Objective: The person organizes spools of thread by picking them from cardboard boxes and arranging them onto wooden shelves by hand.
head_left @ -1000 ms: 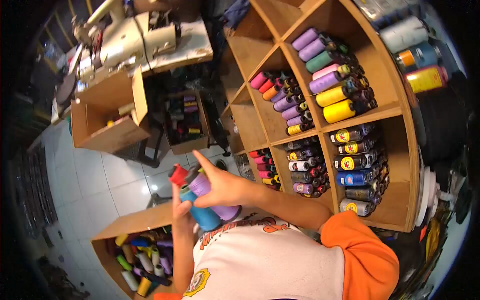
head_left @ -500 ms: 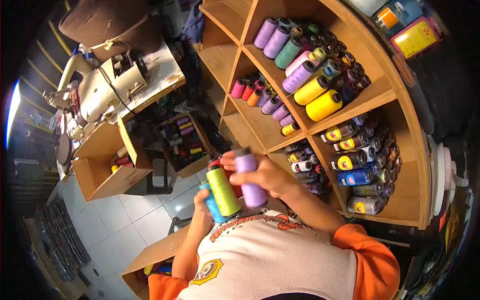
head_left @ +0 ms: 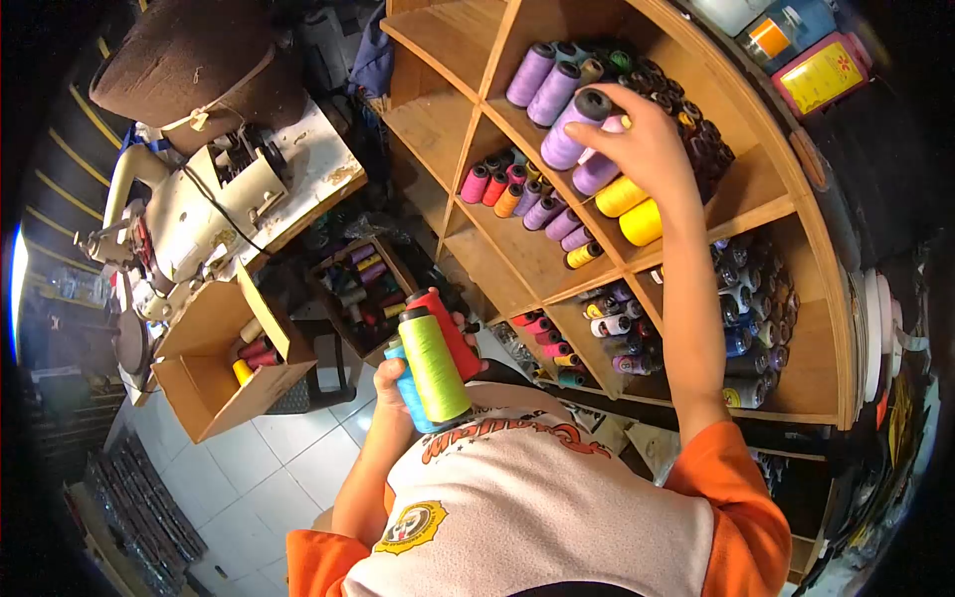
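The shelf (head_left: 751, 205) stands ahead, the open box (head_left: 195, 390) off to the left. The right hand (head_left: 645, 144), partly closed, grips a purple spool (head_left: 565, 142) near the yellow spools (head_left: 642, 223). The left hand (head_left: 390, 382), curled round, clutches the green spool (head_left: 434, 366), blue spool (head_left: 411, 396) and red spool (head_left: 453, 336) by the shirt (head_left: 557, 497).

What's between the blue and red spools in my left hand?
The green spool lies between the blue spool and the red spool; the head view shows it.

Shows lime green on the front cone (head_left: 435, 368) at seven o'clock, lilac (black-tipped) on the raised cone (head_left: 567, 141) at one o'clock.
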Motion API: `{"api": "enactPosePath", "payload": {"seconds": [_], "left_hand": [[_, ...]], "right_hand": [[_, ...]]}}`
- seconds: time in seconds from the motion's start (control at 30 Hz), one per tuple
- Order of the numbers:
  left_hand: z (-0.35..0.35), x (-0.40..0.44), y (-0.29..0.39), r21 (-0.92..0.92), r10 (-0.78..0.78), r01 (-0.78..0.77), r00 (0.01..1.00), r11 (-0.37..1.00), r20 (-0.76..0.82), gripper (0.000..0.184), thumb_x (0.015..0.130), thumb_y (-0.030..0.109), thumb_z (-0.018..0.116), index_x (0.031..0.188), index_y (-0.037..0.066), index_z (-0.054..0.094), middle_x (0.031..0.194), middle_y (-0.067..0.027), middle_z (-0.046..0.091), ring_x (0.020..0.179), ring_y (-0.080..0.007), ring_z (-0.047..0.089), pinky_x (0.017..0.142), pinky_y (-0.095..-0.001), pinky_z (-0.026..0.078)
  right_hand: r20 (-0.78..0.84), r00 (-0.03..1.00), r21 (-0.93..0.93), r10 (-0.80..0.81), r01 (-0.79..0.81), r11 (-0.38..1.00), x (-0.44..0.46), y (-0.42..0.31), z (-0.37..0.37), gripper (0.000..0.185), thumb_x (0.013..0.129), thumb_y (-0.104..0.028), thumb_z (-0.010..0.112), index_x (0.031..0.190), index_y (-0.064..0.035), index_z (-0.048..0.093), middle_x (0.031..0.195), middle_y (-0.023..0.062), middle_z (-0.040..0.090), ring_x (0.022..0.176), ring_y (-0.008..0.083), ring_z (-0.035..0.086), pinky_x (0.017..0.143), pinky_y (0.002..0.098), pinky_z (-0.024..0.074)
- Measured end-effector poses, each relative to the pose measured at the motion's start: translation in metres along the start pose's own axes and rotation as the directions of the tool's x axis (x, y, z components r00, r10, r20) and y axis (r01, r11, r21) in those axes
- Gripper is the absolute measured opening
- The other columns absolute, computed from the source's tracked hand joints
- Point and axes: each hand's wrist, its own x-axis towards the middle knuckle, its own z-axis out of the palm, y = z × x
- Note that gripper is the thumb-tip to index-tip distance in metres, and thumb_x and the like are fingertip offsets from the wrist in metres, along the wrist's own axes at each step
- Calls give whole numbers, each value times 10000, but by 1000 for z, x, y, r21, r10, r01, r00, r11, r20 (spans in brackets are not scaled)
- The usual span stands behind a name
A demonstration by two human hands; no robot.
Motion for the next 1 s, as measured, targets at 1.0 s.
{"api": "enactPosePath", "payload": {"seconds": [1.0], "left_hand": [[-30, -1, 100, 240, 68, -9, 969, 971, -238, 850, 631, 285, 718, 1356, 47, 344, 1231, -170, 502, 1095, -320, 547, 928, -450, 486]], "right_hand": [[592, 792, 307, 147, -391, 868, -77, -84, 131, 621, 773, -299, 746, 1254, -22, 468, 1083, 155, 604, 919, 208, 612, 762, 332, 498]]}}
